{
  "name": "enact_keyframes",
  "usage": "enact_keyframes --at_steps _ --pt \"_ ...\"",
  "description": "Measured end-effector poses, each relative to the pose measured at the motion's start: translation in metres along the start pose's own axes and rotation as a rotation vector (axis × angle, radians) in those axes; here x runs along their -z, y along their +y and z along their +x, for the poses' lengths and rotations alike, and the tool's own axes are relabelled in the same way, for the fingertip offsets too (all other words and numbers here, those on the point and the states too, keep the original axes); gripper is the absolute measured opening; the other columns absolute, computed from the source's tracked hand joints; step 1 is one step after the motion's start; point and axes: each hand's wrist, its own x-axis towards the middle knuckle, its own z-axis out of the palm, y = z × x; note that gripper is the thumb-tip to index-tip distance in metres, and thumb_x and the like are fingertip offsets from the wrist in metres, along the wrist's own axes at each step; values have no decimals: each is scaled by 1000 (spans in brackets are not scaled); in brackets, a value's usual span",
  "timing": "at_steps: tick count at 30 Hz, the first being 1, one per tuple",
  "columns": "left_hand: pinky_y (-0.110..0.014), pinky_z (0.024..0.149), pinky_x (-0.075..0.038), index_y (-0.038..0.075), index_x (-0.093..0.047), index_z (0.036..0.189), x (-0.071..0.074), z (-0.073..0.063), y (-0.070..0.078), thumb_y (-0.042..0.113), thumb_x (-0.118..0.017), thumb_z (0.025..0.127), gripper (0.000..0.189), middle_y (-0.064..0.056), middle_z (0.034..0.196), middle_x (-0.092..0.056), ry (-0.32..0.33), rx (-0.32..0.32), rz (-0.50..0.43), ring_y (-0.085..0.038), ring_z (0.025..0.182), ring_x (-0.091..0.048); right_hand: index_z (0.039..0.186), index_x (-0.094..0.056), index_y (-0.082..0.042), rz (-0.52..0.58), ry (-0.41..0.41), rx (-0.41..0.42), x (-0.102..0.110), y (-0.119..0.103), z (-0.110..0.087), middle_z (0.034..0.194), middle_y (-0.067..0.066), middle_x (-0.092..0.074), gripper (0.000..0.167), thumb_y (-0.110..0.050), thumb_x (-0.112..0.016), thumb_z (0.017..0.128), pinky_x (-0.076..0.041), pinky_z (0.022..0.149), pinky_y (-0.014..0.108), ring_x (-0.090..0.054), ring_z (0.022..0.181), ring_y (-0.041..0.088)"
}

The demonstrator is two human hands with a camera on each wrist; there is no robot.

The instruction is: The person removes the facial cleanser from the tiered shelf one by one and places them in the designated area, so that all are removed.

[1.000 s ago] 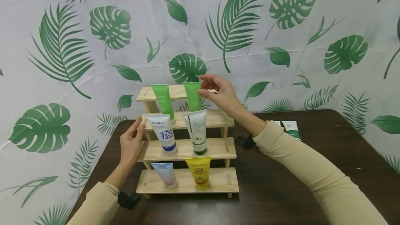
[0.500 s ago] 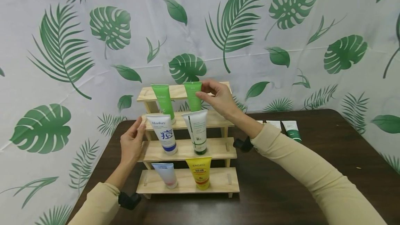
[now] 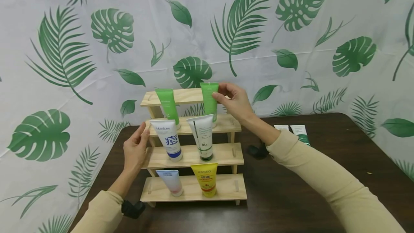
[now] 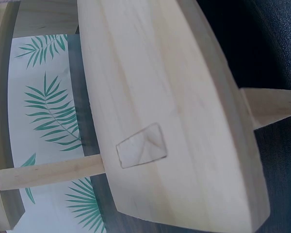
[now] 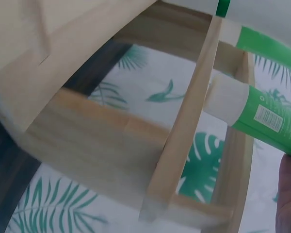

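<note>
My right hand (image 3: 237, 101) pinches the upper right side of a green squeeze tube (image 3: 208, 98) with a white cap. This tube stands at the second tier from the top of a wooden step stand (image 3: 226, 154); the right wrist view shows its cap (image 5: 226, 99) by the shelf, contact unclear. Left of it is a matching green tube (image 3: 167, 101). My left hand (image 3: 134, 152) holds the left end of that same shelf, thumb in front. One tier lower are a white-and-blue tube (image 3: 165, 134) and a white-and-green tube (image 3: 203, 136).
A pale blue-pink tube (image 3: 170, 182) and a yellow tube (image 3: 206, 181) stand on the lowest tier. White-and-green tubes (image 3: 300, 132) lie on the dark table (image 3: 330, 175) behind my right forearm. A leaf-print cloth (image 3: 245, 10) hangs behind the stand.
My right hand has closed in on the right green tube and shifted it rightward along its tier. My left hand stays at the stand's left side.
</note>
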Motion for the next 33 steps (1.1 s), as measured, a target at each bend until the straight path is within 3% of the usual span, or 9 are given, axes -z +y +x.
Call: enact_keyframes --at_steps 10,17,19,22,25,29,33 --pt "-3 73 -44 0 -52 132 1 0 2 20 -57 95 42 -13 133 -53 2 3 16 15 81 -55 112 -58 10 -50 99 -52 55 1 -19 91 -2 -60 28 -9 -60 92 -55 72 20 -61 80 7" --pt "-2 73 -43 1 -53 132 0 -1 2 21 -57 95 42 -12 133 -53 10 7 33 16 82 -53 100 -64 -13 90 243 -142 108 9 -37 90 -6 -61 10 -11 -62 91 -54 69 16 -59 81 6" --pt "-2 74 -43 1 -53 132 0 -1 2 21 -57 95 42 -12 133 -53 9 7 30 17 83 -53 97 -64 -16 133 288 -160 125 13 -44 90 -5 -61 11 -9 -62 90 -53 68 15 -58 80 6" --pt "-2 73 -43 1 -53 132 0 -1 2 21 -57 95 42 -12 132 -54 11 10 28 16 83 -53 101 -64 -16 105 336 -205 151 23 -53 92 -5 -61 12 -10 -61 91 -52 66 13 -56 82 5" --pt "-2 73 -43 1 -53 132 0 0 2 21 -57 95 42 -12 132 -53 14 8 28 16 83 -53 110 -62 -10 -44 387 -279 176 37 -63 90 -10 -59 19 -16 -60 92 -51 65 11 -55 80 2" --pt "-2 75 -43 0 -53 131 0 0 2 20 -57 95 41 -13 132 -53 13 -3 32 18 85 -53 125 -54 5 -360 437 -395 209 60 -80 84 -20 -53 43 -25 -56 94 -46 61 7 -50 77 -3" --pt "-2 75 -43 0 -53 131 0 0 1 19 -57 95 41 -12 131 -54 13 -11 40 17 84 -53 131 -50 7 -592 442 -542 235 81 -99 93 -11 -53 53 -33 -51 96 -39 57 7 -42 74 -7"
